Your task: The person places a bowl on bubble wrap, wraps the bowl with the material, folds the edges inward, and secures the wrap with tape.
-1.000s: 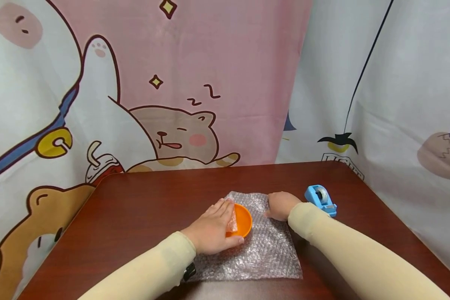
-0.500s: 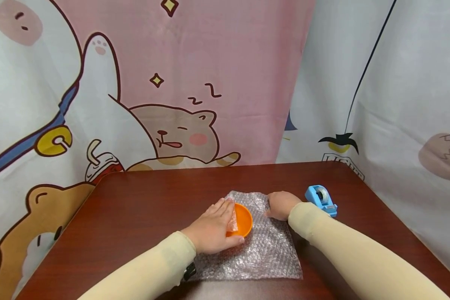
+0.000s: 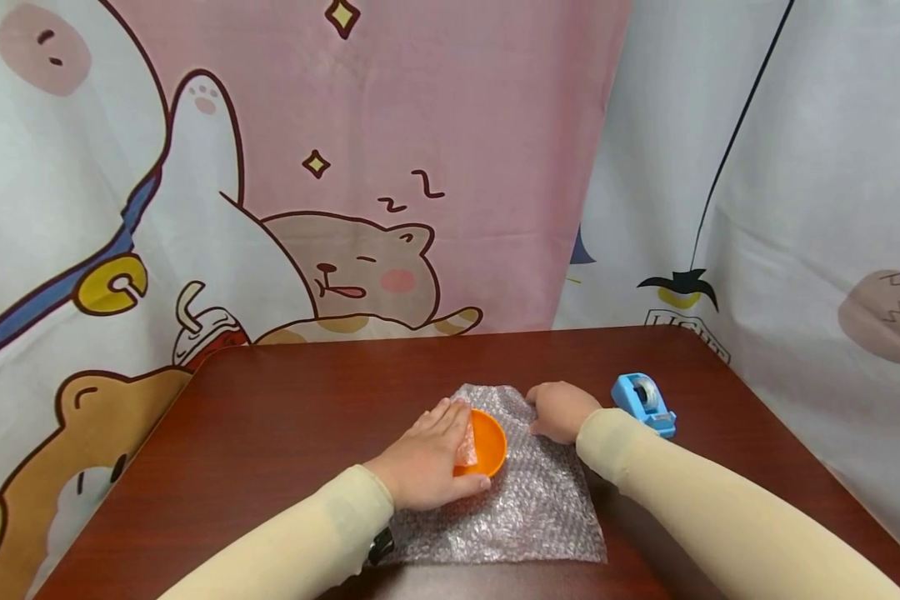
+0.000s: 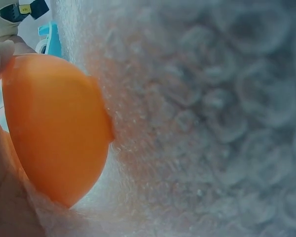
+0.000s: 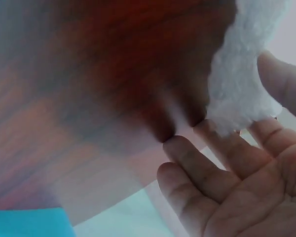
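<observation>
An orange bowl (image 3: 492,446) sits on a sheet of bubble wrap (image 3: 525,517), with a folded flap of the wrap (image 3: 467,447) lying over its left part. My left hand (image 3: 424,465) rests on that flap with fingers straight and together, the thumb across the bowl's near rim. The left wrist view shows the rounded orange side of the bowl (image 4: 56,123) close up, against the bubble wrap (image 4: 187,118). At the sheet's far right edge my right hand (image 3: 562,412) grips the wrap. Its fingers pass under the bubble wrap (image 5: 239,84) and the thumb is at the other side.
A light blue tape dispenser (image 3: 642,404) stands on the brown table (image 3: 330,392), just beyond my right wrist. Curtains with cartoon animals (image 3: 360,275) hang behind the table and at both sides.
My right hand has shifted slightly left, and the far right edge of the bubble wrap has bent inward with it. The left hand and the bowl stay in place.
</observation>
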`<state>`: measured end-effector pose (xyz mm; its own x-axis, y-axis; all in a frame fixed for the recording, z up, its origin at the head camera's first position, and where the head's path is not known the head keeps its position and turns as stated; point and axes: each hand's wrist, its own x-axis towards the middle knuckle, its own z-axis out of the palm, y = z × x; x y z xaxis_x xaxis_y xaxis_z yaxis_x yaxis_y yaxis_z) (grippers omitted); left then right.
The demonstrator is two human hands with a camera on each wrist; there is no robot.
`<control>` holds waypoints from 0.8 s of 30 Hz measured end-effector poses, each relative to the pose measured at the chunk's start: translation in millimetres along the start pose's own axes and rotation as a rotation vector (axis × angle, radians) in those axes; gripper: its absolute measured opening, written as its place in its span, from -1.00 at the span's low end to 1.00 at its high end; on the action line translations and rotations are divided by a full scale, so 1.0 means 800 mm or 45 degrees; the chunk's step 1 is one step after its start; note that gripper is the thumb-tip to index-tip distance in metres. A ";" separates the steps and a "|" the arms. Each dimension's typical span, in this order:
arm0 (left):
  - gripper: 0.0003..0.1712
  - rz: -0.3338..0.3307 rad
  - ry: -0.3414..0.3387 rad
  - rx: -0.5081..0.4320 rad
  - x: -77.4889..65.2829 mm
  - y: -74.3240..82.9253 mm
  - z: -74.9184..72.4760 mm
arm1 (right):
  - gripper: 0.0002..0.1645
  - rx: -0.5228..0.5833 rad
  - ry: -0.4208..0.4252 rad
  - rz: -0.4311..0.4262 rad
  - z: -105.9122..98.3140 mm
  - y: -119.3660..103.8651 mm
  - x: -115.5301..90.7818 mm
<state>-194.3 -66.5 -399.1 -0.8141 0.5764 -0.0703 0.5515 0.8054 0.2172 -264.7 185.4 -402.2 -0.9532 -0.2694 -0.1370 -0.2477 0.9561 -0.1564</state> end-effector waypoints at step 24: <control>0.21 -0.013 0.001 -0.042 0.002 -0.003 0.001 | -0.04 0.645 0.153 0.203 -0.015 -0.003 -0.018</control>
<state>-196.5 -67.3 -400.6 -0.8200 0.5678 -0.0720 0.5366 0.8065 0.2483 -252.1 188.3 -387.9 -0.9926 -0.0820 -0.0896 -0.0122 0.8009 -0.5987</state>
